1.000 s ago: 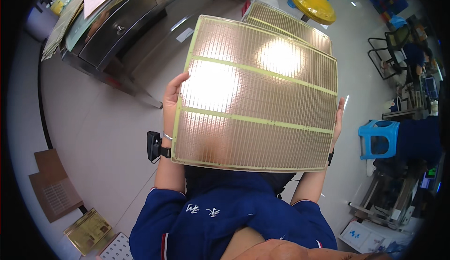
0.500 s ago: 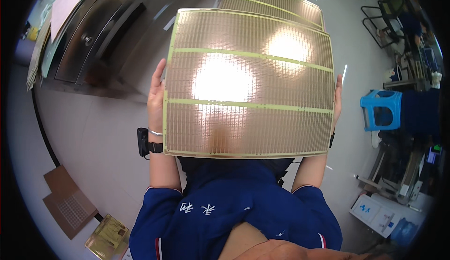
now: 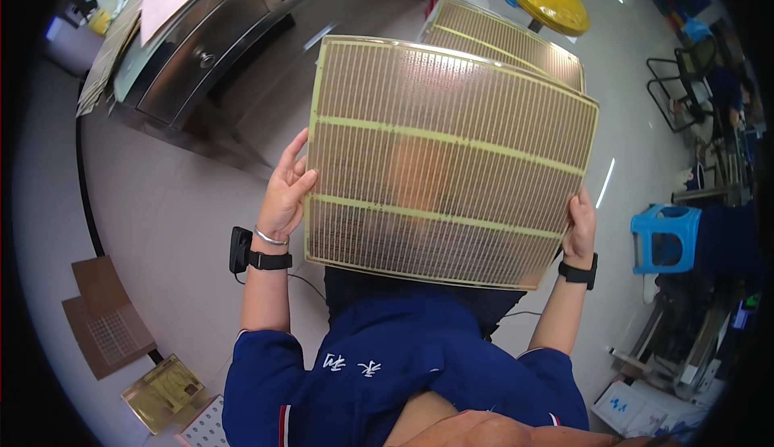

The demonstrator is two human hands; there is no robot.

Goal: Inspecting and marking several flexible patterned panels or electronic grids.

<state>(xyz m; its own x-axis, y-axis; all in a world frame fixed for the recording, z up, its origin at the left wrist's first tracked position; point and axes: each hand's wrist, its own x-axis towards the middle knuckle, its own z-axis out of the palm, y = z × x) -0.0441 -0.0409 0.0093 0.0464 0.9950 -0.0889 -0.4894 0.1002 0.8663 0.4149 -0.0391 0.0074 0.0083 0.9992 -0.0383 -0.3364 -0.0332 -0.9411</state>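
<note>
Holding a gridded panel (image 3: 451,165) by both side edges

Pinching the left edge with the left hand (image 3: 286,197), part-closed, thumb at the rim. Clasping the right edge with the right hand (image 3: 580,225); can't see the fingers behind. Lying right between, touching both, equally near to each. Looking longest side to side, dipping rightward. Further out, spotting a part-hidden second panel (image 3: 516,40), then a yellow-topped stool (image 3: 550,4).

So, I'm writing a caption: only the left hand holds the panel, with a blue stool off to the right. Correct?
"Only" is wrong: the head view shows the right hand holding the panel too. The blue stool is off to the right.
</note>
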